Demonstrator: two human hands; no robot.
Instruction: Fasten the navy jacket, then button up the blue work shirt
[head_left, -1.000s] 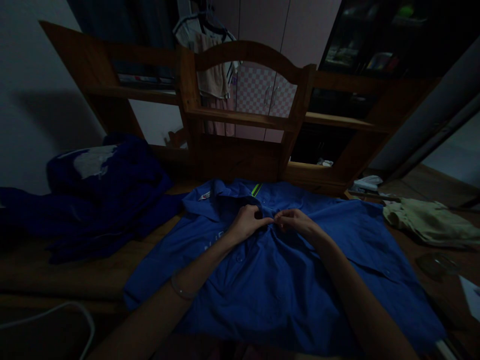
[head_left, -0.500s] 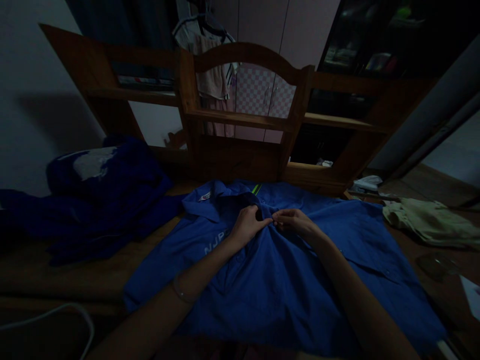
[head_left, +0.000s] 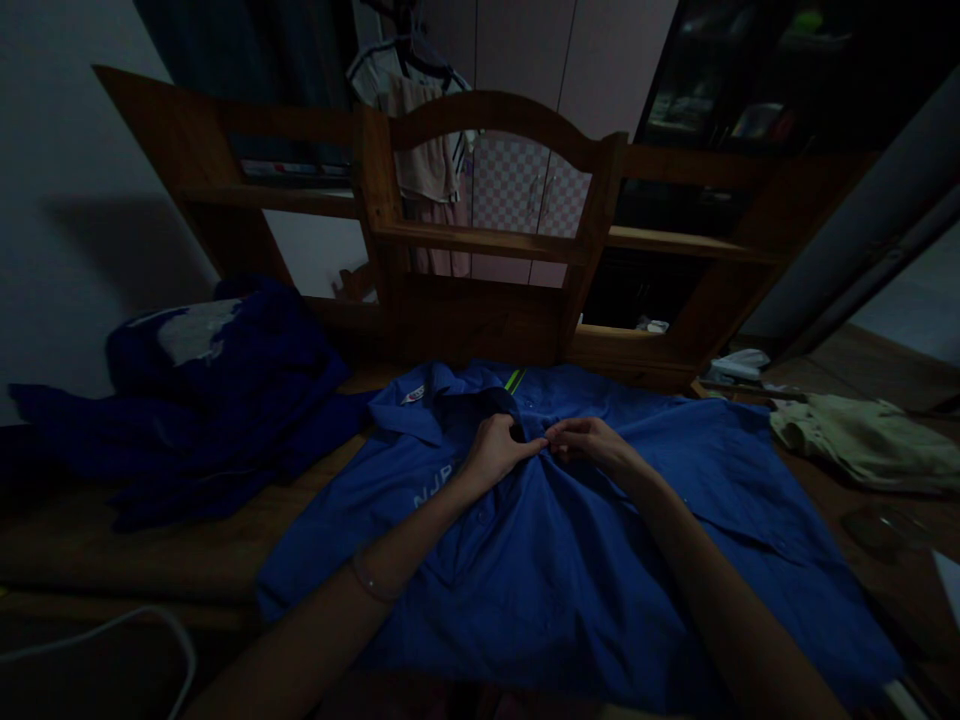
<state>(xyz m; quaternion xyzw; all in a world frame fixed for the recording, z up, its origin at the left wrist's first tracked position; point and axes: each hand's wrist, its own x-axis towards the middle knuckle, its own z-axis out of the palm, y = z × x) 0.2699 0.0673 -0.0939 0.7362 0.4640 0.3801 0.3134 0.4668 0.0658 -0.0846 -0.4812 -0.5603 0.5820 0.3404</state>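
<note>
A bright blue collared shirt (head_left: 570, 560) lies spread flat, front up, on a wooden surface, its collar at the far side. My left hand (head_left: 496, 447) and my right hand (head_left: 592, 440) meet just below the collar. Both pinch the fabric at the shirt's front opening, fingertips almost touching. White letters show on the shirt's left chest beside my left wrist, which wears a thin bracelet.
A heap of dark blue clothes (head_left: 202, 390) lies at the left. A pale green garment (head_left: 870, 440) lies at the right edge. A wooden headboard with shelves (head_left: 487, 240) stands behind the shirt. A white cable (head_left: 150, 625) curves at the lower left.
My hands stay pinched together below the collar, with only small finger movements. The view has shifted slightly.
</note>
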